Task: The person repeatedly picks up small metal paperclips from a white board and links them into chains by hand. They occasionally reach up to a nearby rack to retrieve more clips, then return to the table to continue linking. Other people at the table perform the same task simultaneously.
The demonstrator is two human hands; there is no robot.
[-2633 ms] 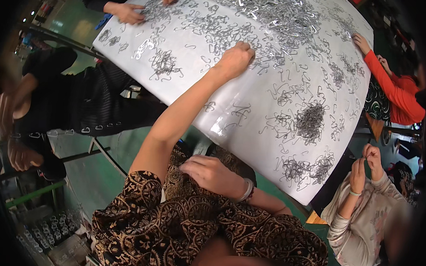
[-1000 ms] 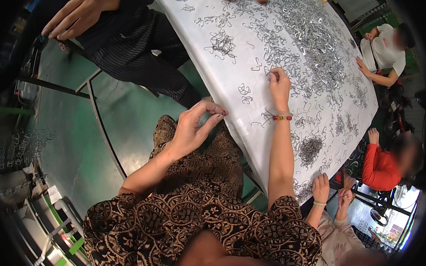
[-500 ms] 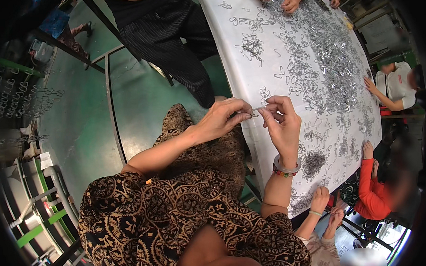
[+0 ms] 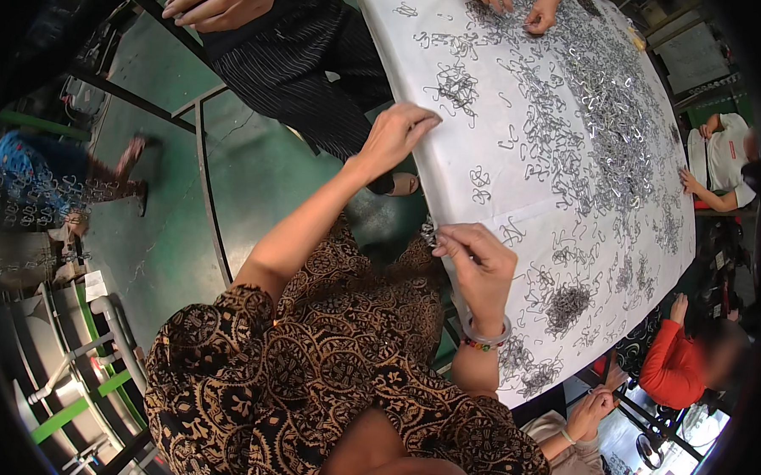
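From the head view, the left hand (image 4: 395,135) reaches out to the near edge of the white counter (image 4: 488,98), its fingers bunched and pressed on the sheet, whether around anything I cannot tell; the right hand (image 4: 479,263) sits closer in, fingers pinched on a small metal hook (image 4: 429,234) just off the counter's edge; loose wire hooks (image 4: 572,118) lie scattered and heaped across the counter; a dense clump (image 4: 568,303) rests just beside the right wrist; other people's hands (image 4: 518,1) work the far side.
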